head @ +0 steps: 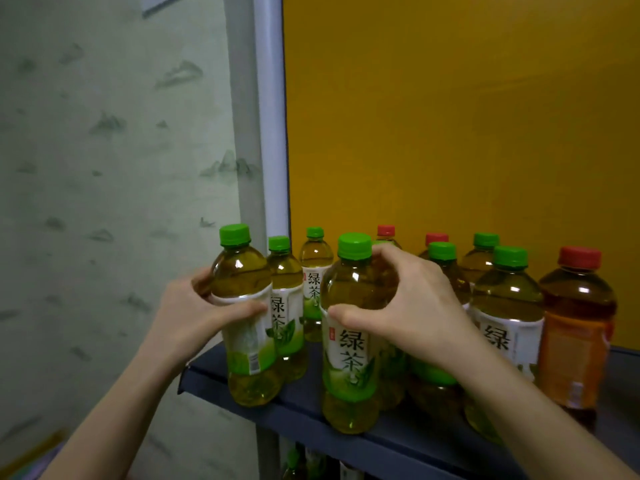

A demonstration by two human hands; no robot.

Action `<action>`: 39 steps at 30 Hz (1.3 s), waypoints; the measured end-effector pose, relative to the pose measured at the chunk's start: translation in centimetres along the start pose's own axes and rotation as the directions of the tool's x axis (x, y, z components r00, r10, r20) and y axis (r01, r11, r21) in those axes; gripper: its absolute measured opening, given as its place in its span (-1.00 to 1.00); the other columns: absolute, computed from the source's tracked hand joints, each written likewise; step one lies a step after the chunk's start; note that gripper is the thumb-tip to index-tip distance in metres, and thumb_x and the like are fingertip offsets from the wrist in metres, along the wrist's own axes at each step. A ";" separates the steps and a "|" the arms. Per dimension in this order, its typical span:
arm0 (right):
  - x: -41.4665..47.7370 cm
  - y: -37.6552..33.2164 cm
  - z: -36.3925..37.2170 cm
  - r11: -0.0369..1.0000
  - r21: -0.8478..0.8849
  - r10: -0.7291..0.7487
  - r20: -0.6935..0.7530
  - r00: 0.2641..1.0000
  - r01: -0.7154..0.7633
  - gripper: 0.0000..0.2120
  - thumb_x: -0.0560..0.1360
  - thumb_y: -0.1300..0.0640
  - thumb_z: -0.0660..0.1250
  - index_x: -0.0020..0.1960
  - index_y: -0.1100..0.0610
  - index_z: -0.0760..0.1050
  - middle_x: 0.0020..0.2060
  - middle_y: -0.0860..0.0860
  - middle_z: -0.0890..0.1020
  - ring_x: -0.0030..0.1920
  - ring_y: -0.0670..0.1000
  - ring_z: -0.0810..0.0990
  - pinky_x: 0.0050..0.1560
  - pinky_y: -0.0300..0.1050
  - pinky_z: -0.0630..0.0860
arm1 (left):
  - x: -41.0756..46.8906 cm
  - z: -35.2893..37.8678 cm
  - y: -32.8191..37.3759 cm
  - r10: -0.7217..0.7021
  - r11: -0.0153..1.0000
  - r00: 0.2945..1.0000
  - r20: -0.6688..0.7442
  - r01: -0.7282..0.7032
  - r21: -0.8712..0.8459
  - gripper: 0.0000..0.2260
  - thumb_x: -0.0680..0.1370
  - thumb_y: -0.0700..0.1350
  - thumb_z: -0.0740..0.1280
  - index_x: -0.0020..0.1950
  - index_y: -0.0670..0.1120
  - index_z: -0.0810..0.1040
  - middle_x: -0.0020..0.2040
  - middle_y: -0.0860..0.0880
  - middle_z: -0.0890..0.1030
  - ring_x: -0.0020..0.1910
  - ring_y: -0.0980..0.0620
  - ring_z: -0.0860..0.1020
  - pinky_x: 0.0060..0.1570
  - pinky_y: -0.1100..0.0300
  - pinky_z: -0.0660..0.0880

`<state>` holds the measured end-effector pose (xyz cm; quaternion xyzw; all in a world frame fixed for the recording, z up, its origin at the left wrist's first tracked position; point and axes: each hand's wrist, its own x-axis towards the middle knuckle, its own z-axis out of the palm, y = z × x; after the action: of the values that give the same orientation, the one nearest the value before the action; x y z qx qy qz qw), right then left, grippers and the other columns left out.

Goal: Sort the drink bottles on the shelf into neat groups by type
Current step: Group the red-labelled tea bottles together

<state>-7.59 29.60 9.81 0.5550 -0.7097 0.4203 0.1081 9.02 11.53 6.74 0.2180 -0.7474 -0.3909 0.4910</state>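
Observation:
Several green-capped green tea bottles and red-capped amber tea bottles stand on a dark blue shelf point(298, 410). My left hand point(194, 306) grips the leftmost green tea bottle point(244, 341) around its shoulder, at the shelf's left front corner. My right hand point(408, 303) grips another green tea bottle point(349, 358) at the front edge, thumb on its label and fingers curled behind its neck. More green tea bottles point(505, 306) stand to the right. A red-capped bottle with an orange label point(576, 327) is at the far right; two red caps point(386, 230) show at the back.
A yellow panel point(450, 116) backs the shelf. A white-grey upright post point(270, 133) stands at the shelf's left edge, with a pale patterned wall point(104, 168) beyond. Bottle tops show on a lower shelf point(294, 462).

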 end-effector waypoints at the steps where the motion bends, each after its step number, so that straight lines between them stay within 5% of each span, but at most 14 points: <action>1: 0.3 -0.3 0.6 1.000 -0.012 -0.003 -0.003 1.000 0.003 -0.30 0.13 -0.33 0.40 0.21 -0.13 0.37 0.05 -0.21 0.50 0.09 -0.14 0.45 0.12 -0.08 0.50 | 0.6 -0.4 -0.5 -0.004 1.000 1.000 -0.005 0.004 0.001 -0.63 0.22 -0.26 0.56 -0.07 0.02 0.60 -0.23 0.25 0.67 -0.25 0.32 0.61 -0.38 0.49 0.47; 5: 1.3 -1.2 3.2 0.998 -0.065 0.020 -0.018 1.000 -0.021 -0.27 0.15 -0.37 0.35 0.27 -0.16 0.32 0.13 -0.23 0.48 0.17 -0.12 0.43 0.16 -0.05 0.48 | 2.9 -1.5 -2.5 -0.006 1.000 1.000 -0.013 0.006 0.015 -0.62 0.23 -0.26 0.55 -0.12 0.10 0.54 -0.33 0.26 0.64 -0.29 0.33 0.59 -0.30 0.37 0.46; 9: 2.2 -1.5 5.2 0.991 -0.105 0.080 -0.057 0.995 -0.086 -0.31 0.24 -0.31 0.38 0.30 -0.15 0.28 0.14 -0.24 0.44 0.14 -0.18 0.36 0.19 -0.17 0.38 | 5.3 -1.6 -4.9 -0.010 1.000 0.999 0.053 0.009 0.011 -0.60 0.21 -0.22 0.58 -0.06 0.05 0.56 -0.12 0.09 0.64 -0.12 0.13 0.59 -0.12 0.17 0.53; 14: 3.0 -1.7 7.7 0.970 -0.159 0.171 -0.086 0.981 -0.183 -0.25 0.29 -0.31 0.35 0.39 -0.13 0.17 0.26 -0.20 0.42 0.30 -0.08 0.35 0.27 -0.10 0.29 | 8.6 -1.3 -7.1 -0.038 0.998 0.980 0.193 0.047 -0.042 -0.38 -0.10 0.17 0.54 -0.08 0.08 0.57 -0.22 0.29 0.66 -0.22 0.31 0.61 -0.24 0.31 0.50; 19: 3.0 -1.4 9.0 0.960 -0.132 0.228 -0.139 0.964 -0.246 -0.26 0.38 -0.29 0.28 0.44 -0.11 0.08 0.32 -0.19 0.38 0.31 -0.12 0.34 0.27 -0.18 0.30 | 10.5 0.0 -9.5 -0.028 0.978 0.953 0.302 0.089 -0.189 -0.53 0.08 -0.09 0.61 -0.06 -0.01 0.57 -0.25 0.23 0.67 -0.17 0.20 0.63 -0.40 0.47 0.47; 23: 2.6 -1.0 10.0 0.957 -0.009 0.285 -0.132 0.949 -0.288 -0.28 0.44 -0.26 0.22 0.48 -0.13 -0.02 0.44 -0.21 0.20 0.25 -0.29 0.13 0.25 -0.28 0.19 | 11.8 0.8 -11.2 -0.024 0.958 0.933 0.358 0.124 -0.257 -0.37 -0.04 0.05 0.54 0.02 -0.03 0.57 -0.13 0.08 0.70 -0.16 0.15 0.65 -0.31 0.42 0.52; 28: 2.9 -0.6 11.3 0.948 0.100 0.313 -0.134 0.940 -0.301 -0.31 0.48 -0.23 0.19 0.48 -0.15 -0.09 0.44 -0.22 0.16 0.26 -0.31 0.08 0.24 -0.32 0.11 | 12.8 2.2 -12.2 0.018 0.949 0.913 0.407 0.112 -0.294 -0.62 0.32 -0.25 0.51 0.04 0.04 0.52 0.03 0.00 0.62 0.07 0.02 0.56 0.13 0.06 0.50; 32: 3.4 -0.2 12.2 0.947 0.095 0.320 -0.172 0.932 -0.308 -0.29 0.50 -0.22 0.15 0.50 -0.13 -0.16 0.47 -0.21 0.09 0.26 -0.30 0.05 0.26 -0.31 0.07 | 12.8 2.4 -11.9 0.022 0.955 0.898 0.439 0.111 -0.274 -0.43 0.07 0.09 0.46 0.07 0.05 0.51 0.09 0.00 0.61 0.14 0.01 0.54 0.16 0.06 0.42; 36: 3.3 0.0 12.0 0.943 0.067 0.331 -0.138 0.933 -0.325 -0.27 0.52 -0.22 0.09 0.49 -0.10 -0.30 0.50 -0.21 -0.10 0.42 -0.27 -0.09 0.37 -0.26 -0.04 | 12.5 2.3 -11.6 0.019 0.963 0.868 0.496 0.118 -0.244 -0.39 0.09 0.13 0.44 0.14 0.09 0.49 0.12 0.10 0.59 0.17 0.13 0.51 0.21 0.11 0.39; 39: 2.2 -0.7 10.2 0.948 -0.035 0.313 -0.074 0.947 -0.316 -0.33 0.57 -0.15 0.06 0.49 -0.10 -0.29 0.49 -0.23 -0.11 0.39 -0.32 -0.13 0.37 -0.30 -0.08 | 12.5 2.0 -11.2 0.027 0.968 0.871 0.490 0.100 -0.231 -0.61 0.37 -0.16 0.46 0.16 0.01 0.48 0.08 0.06 0.59 0.20 0.05 0.50 0.10 0.22 0.38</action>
<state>-4.53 20.73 5.10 0.4174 -0.7948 0.4339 0.0765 1.32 -3.34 4.38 0.0626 -0.7879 -0.5332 0.3018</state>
